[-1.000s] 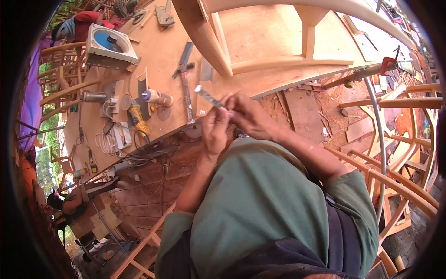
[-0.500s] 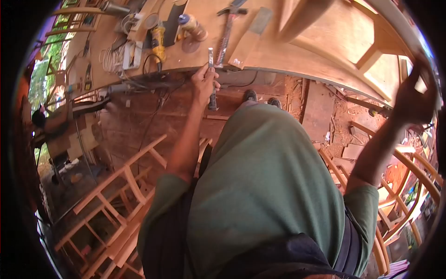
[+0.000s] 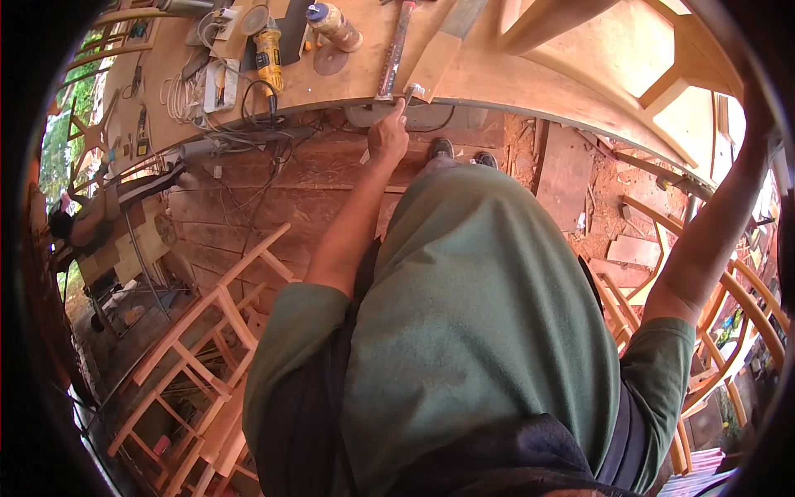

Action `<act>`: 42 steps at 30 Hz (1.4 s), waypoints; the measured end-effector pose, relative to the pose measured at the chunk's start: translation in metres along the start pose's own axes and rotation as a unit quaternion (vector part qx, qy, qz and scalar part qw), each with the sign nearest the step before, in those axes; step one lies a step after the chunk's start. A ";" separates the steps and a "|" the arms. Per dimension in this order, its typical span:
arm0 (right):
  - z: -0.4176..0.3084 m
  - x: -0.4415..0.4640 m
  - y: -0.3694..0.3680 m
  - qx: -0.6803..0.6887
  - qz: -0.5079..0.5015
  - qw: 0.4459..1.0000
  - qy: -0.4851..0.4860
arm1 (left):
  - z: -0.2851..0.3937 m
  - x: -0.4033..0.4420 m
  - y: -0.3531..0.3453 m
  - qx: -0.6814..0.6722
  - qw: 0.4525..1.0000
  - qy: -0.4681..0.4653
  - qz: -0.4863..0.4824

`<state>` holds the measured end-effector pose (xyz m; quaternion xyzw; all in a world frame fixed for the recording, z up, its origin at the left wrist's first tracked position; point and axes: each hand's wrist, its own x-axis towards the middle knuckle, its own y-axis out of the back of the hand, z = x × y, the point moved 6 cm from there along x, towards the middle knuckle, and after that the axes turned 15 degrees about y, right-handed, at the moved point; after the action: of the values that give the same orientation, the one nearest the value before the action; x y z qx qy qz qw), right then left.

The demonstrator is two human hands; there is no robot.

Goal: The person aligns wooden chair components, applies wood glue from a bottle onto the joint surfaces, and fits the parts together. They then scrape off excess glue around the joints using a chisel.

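Note:
My left hand (image 3: 389,137) is closed around a slim tool that looks like a chisel (image 3: 411,93). Its metal blade points up at the table's front edge, by the end of a flat wooden board (image 3: 443,54); the handle is mostly hidden in my fist. A hammer (image 3: 396,54) lies just beyond, its handle toward me. At the far right, my right hand (image 3: 760,116) reaches to the wooden chair frame (image 3: 696,58) lying on the table. Deep shadow and the picture's edge hide its fingers.
A yellow angle grinder (image 3: 269,62), a bottle (image 3: 334,26) with a blue cap, and a white tray (image 3: 221,85) beside coiled cord stand on the table (image 3: 331,87). Wooden chair frames (image 3: 186,356) are on the floor to either side. Wood shavings and cables litter the floor.
My left hand has moved right and up to the table edge, tilting the chisel toward the board. My right hand has moved farther up along the chair frame. The view has shifted slightly.

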<state>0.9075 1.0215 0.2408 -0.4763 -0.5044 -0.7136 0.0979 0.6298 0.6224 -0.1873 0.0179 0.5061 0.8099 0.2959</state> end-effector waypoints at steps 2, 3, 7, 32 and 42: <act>0.003 -0.001 0.000 0.006 -0.007 1.000 -0.024 | 0.001 -0.012 0.004 0.043 0.999 -0.023 0.022; 0.004 -0.001 -0.001 0.010 -0.010 0.999 -0.035 | 0.001 -0.015 0.004 0.048 0.998 -0.020 0.019; 0.000 0.003 0.000 -0.008 -0.005 1.000 -0.030 | -0.001 -0.018 0.012 0.054 0.998 -0.011 0.003; -0.153 -0.149 0.018 0.564 0.022 0.799 -0.205 | 0.338 -0.130 0.133 -0.460 0.793 -0.226 -0.331; -0.106 -0.091 0.048 0.501 0.079 0.833 -0.220 | 0.367 -0.135 0.150 -0.437 0.797 -0.250 -0.333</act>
<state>0.9237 0.8812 0.1957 -0.5444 -0.7620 -0.2289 0.2657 0.7927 0.8055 0.1526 -0.0810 -0.0191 0.7636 0.6403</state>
